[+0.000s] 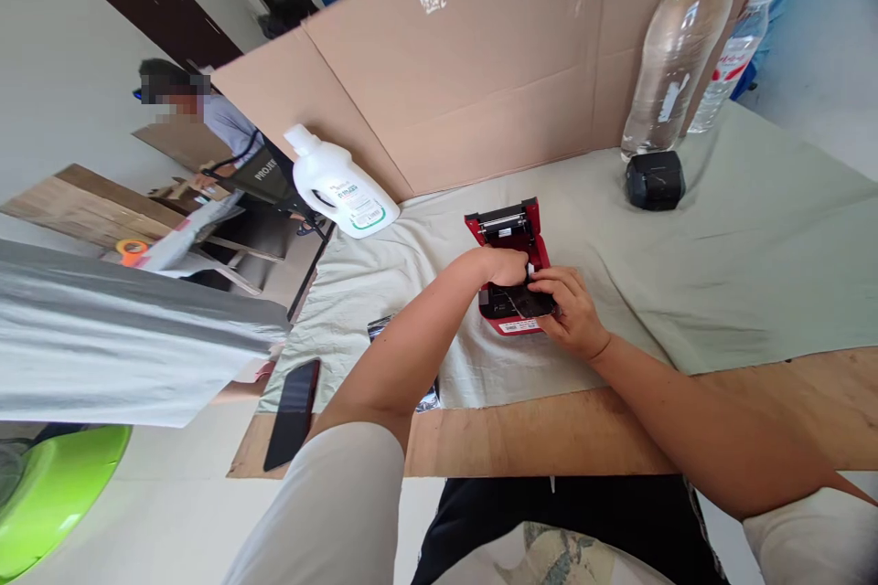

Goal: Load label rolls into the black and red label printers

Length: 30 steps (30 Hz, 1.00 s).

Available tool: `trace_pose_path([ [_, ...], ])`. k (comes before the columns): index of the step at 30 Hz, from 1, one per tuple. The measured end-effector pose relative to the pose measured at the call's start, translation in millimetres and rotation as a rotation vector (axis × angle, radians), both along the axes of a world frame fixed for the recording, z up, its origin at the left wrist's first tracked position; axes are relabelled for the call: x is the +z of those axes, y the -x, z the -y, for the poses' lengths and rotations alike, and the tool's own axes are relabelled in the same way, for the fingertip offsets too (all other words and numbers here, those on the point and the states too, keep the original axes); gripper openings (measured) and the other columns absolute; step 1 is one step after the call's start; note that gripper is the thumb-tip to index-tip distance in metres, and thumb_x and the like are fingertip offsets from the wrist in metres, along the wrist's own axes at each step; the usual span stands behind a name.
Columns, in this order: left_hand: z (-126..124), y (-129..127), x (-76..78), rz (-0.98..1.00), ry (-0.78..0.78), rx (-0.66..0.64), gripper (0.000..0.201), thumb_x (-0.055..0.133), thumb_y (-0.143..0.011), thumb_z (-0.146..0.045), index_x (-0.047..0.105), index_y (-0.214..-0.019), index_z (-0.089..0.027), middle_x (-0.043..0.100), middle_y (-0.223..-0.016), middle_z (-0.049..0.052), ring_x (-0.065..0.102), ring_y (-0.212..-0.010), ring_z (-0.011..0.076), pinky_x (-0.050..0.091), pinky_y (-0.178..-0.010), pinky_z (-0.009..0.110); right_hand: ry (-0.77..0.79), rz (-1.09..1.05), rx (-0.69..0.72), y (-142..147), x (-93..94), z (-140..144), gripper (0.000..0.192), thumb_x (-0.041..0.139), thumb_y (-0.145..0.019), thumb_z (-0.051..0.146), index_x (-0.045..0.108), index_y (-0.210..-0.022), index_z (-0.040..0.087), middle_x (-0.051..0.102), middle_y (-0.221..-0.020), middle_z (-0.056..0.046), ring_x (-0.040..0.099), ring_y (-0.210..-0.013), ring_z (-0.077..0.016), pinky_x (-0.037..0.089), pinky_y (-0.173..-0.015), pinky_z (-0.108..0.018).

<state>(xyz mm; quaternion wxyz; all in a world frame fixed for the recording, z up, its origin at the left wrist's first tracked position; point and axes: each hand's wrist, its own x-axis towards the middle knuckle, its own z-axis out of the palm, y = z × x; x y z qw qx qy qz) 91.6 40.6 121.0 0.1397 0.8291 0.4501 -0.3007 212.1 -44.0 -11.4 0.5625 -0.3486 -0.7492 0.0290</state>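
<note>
A small red and black printer lies with its lid open on a pale green cloth. My left hand rests on the printer's open middle, fingers curled into the compartment. My right hand grips the printer's near right corner, by a white barcode label. The fingers of both hands meet over a small white part inside; what they pinch is hidden.
A white detergent bottle lies at the back left. A black box and two clear water bottles stand back right before a cardboard wall. A black phone lies at the table's left edge. Another person sits far left.
</note>
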Motion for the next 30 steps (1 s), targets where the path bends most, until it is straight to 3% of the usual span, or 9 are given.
trace_pose_path([
  [7, -5, 3, 2.8, 0.104, 0.074, 0.066, 0.043, 0.054, -0.074, -0.027, 0.069, -0.112, -0.012, 0.074, -0.103, 0.011, 0.066, -0.083, 0.0233, 0.048, -0.069, 0.028, 0.023, -0.025, -0.014, 0, -1.0, 1, 0.024, 0.054, -0.085, 0.027, 0.062, -0.108, 0.024, 0.067, -0.110, -0.011, 0.063, -0.102, -0.0266, 0.052, -0.089, -0.048],
  [15, -3, 1, -13.4, 0.086, -0.006, 0.065, 0.040, 0.056, -0.079, -0.032, 0.070, -0.112, -0.013, 0.073, -0.108, 0.015, 0.068, -0.087, 0.0262, 0.050, -0.076, 0.032, -0.021, -0.033, -0.001, 0, 2.3, 1, 0.024, 0.053, -0.089, 0.029, 0.062, -0.111, 0.022, 0.066, -0.110, -0.011, 0.062, -0.102, -0.0264, 0.053, -0.087, -0.047],
  [22, -4, 18, -28.4, 0.372, -0.105, 0.110, 0.027, 0.064, -0.077, -0.028, 0.071, -0.101, -0.018, 0.073, -0.098, 0.005, 0.066, -0.090, 0.0207, 0.050, -0.078, 0.027, -0.038, -0.012, -0.025, 2, 3.6, 4, 0.023, 0.056, -0.085, 0.020, 0.066, -0.105, 0.025, 0.068, -0.109, -0.008, 0.062, -0.104, -0.0261, 0.052, -0.092, -0.049],
  [26, -3, 28, -36.6, 0.613, -0.117, 0.226, 0.045, 0.071, -0.069, -0.020, 0.061, -0.113, -0.015, 0.070, -0.108, 0.006, 0.065, -0.095, 0.0179, 0.051, -0.080, 0.025, -0.050, -0.024, -0.013, 3, 3.3, 5, 0.025, 0.054, -0.086, 0.019, 0.066, -0.107, 0.026, 0.070, -0.107, -0.008, 0.062, -0.103, -0.0256, 0.052, -0.092, -0.049],
  [30, -5, 28, -43.3, 0.562, -0.128, 0.228, 0.039, 0.073, -0.070, -0.021, 0.059, -0.106, -0.019, 0.070, -0.102, 0.004, 0.065, -0.090, 0.0190, 0.052, -0.079, 0.028, -0.024, -0.025, -0.017, 2, 2.6, 5, 0.024, 0.053, -0.087, 0.022, 0.067, -0.106, 0.025, 0.070, -0.107, -0.008, 0.063, -0.103, -0.0256, 0.052, -0.093, -0.049],
])
